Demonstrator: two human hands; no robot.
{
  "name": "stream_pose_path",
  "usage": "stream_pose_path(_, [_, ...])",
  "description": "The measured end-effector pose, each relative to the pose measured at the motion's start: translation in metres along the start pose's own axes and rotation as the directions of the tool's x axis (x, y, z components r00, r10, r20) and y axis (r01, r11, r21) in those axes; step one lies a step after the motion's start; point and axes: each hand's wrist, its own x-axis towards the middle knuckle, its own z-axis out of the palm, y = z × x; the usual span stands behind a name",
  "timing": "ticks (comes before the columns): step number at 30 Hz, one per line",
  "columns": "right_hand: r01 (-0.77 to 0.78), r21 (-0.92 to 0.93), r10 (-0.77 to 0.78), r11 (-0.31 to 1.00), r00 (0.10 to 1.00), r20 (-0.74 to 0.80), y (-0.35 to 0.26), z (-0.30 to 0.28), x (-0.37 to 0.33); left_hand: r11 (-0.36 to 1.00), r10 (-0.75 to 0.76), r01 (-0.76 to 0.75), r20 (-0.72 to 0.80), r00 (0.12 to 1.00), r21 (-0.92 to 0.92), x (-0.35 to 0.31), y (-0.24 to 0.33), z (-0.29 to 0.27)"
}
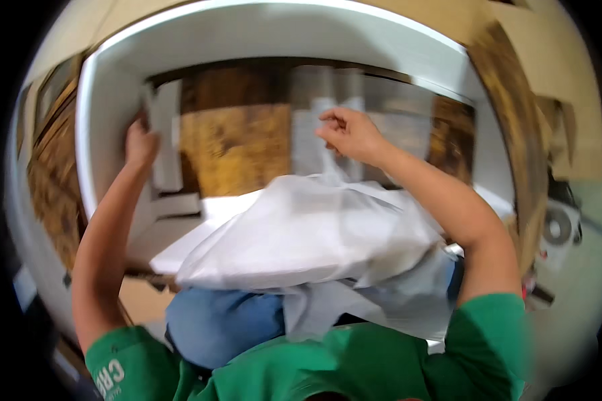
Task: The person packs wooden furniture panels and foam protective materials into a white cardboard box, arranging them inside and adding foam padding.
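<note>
A big white-walled box [107,134] stands open, wood-brown panels showing inside it. A clear plastic bag [308,234] drapes across its front. The right hand [348,134] pinches the bag's thin film; the left hand [140,144] grips a white foam strip [166,134] inside.

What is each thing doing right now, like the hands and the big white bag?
Left hand: raised, gripping a white foam piece.
Right hand: raised, fingers pinched on a thin clear sheet.
White plastic wrapping: crumpled, draped over the lap.
White frame: lying open, wooden floor visible through it.
</note>
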Motion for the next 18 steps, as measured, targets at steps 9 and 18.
stream_pose_path(9, [-0.814,-0.414,0.510,0.407,0.578,-0.636,0.146,-0.218,-0.110,0.965,-0.244,0.234,0.081,0.966,0.117,-0.006,0.028,-0.008])
stream_pose_path(18, [-0.825,-0.199,0.751,0.529,0.564,-0.342,0.169,-0.261,-0.114,0.958,-0.141,0.133,0.014,0.990,0.256,-0.016,0.012,-0.018])
